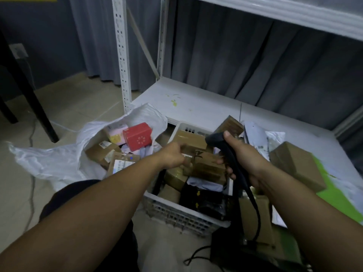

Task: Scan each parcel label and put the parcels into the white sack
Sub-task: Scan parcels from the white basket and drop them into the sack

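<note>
My left hand (173,156) grips the left edge of a brown cardboard parcel (206,165) held over the white plastic crate (182,214). My right hand (245,160) holds a black barcode scanner (222,143) by its handle, its head pointing left at the parcel, its cable hanging down. The white sack (51,161) lies open on the floor to the left; inside are a red box (137,136), a pink box (115,132) and several brown parcels (102,152). More parcels fill the crate.
A low white shelf board (196,103) runs behind the crate, with a brown box (294,163), grey mailers (257,138) and a green sheet (334,195) on it. A white shelf upright (122,55) stands at the back. A black furniture leg (37,107) is at the left.
</note>
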